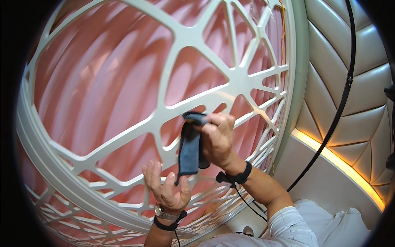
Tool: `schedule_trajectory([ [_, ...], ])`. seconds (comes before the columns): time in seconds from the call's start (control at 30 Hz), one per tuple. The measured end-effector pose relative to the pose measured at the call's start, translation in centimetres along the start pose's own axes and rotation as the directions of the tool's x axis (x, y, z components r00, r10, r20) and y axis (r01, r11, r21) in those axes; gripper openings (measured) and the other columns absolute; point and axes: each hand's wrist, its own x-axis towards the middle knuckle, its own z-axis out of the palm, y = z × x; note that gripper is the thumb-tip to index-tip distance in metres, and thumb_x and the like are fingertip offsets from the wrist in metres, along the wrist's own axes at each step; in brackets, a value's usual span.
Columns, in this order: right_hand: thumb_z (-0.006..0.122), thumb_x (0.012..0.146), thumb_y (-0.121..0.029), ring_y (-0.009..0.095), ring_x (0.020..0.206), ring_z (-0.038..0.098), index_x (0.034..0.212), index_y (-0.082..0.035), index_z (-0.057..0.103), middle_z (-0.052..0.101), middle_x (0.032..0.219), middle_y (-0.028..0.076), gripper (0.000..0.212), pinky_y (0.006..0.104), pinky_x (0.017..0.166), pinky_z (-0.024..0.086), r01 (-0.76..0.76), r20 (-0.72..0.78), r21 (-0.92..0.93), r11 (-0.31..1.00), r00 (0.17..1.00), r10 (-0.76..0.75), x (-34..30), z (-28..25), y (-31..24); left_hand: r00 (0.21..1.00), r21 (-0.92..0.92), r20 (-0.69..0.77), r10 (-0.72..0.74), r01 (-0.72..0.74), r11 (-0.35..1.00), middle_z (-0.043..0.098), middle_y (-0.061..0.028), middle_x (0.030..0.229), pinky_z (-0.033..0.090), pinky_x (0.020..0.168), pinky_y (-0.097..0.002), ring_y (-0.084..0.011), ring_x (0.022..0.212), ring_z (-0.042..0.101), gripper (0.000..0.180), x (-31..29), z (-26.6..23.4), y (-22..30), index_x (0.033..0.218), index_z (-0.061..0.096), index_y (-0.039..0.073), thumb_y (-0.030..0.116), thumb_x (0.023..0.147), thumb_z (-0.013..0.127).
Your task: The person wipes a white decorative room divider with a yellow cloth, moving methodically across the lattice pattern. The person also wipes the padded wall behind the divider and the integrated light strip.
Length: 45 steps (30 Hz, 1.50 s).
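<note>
Blue-grey cloth [189, 154] with a black edge hangs near the centre of the frame, in front of a white lattice [236, 80] backed by folded pink fabric [103, 90]. The cloth is gathered at its top and drops in a loose flap toward the lower edge of the frame, apparently because it is gripped only up there and its own weight pulls the rest straight.

The right hand [220, 142], just right of centre, is closed on the cloth, thumb and fingers pinching its upper end; slight blur hides the exact grip. The left hand [168, 191], lower and left of it, has its palm turned up and its fingers spread wide, with nothing seen in its grasp. It sits right by the cloth's lower corner, perhaps so that the loose end stays within reach; whether they touch, I cannot tell.

Black bands [245, 173] circle both wrists, and a watch [164, 214] is on the left one. A padded wall [335, 74] fills the upper right, with a glowing strip [341, 164] below it.
</note>
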Motion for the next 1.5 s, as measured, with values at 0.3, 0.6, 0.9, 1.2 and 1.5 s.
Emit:
schedule_trajectory([
  [0.3,0.079,0.080,0.012,0.033,0.104,0.063,0.112,-0.007,0.077,0.066,0.112,0.012,0.037,0.0441,0.093,0.050,-0.189,-0.168,-0.138,0.972,0.972,0.165,-0.2,-6.7,13.1,0.995,-0.109,0.076,0.058,-0.049,0.993,0.053,-0.0270,0.158,0.033,0.127,-0.0719,-0.0503,0.149,0.051,0.049,3.0,7.5,4.5,0.142,0.056,0.013,0.014,0.097,0.075],
  [0.6,0.071,0.099,0.002,0.035,0.114,0.065,0.118,-0.008,0.077,0.066,0.118,0.014,0.022,0.0457,0.103,0.051,-0.405,-0.185,-0.378,0.833,0.914,0.360,-6.3,-15.0,25.3,0.989,-0.025,0.134,0.069,-0.066,0.998,0.055,-0.0255,0.159,0.031,0.128,-0.0704,-0.0478,0.149,0.052,0.048,3.2,14.0,5.1,0.144,0.058,0.013,0.014,0.098,0.073],
  [0.9,0.064,0.103,0.003,0.037,0.111,0.068,0.120,-0.007,0.074,0.067,0.116,0.015,0.022,0.0433,0.100,0.054,-0.577,-0.222,-0.286,0.765,0.816,0.533,-7.7,-16.6,29.0,0.980,0.131,0.166,0.106,-0.129,0.983,0.064,-0.0204,0.147,0.038,0.124,-0.0624,-0.0407,0.137,0.063,0.045,3.1,14.6,4.8,0.138,0.063,0.014,0.012,0.095,0.076],
  [1.2,0.059,0.096,0.013,0.034,0.112,0.067,0.118,0.002,0.073,0.068,0.114,0.017,0.029,0.0411,0.103,0.051,-0.481,-0.126,-0.011,0.877,0.871,0.476,-7.0,-11.4,18.7,0.989,0.092,0.114,0.096,-0.106,0.990,0.068,-0.0176,0.140,0.048,0.114,-0.0541,-0.0360,0.130,0.068,0.043,3.1,14.6,5.1,0.128,0.070,0.012,0.012,0.087,0.083],
  [1.5,0.056,0.094,0.013,0.031,0.104,0.067,0.119,0.000,0.071,0.066,0.114,0.017,0.031,0.0387,0.093,0.054,-0.404,0.180,0.214,0.890,0.911,0.370,-5.7,-4.1,3.1,0.999,-0.293,0.030,0.020,-0.010,0.956,0.066,-0.0221,0.145,0.052,0.118,-0.0586,-0.0427,0.136,0.065,0.044,2.2,9.2,3.8,0.132,0.071,0.010,0.013,0.090,0.087],
])
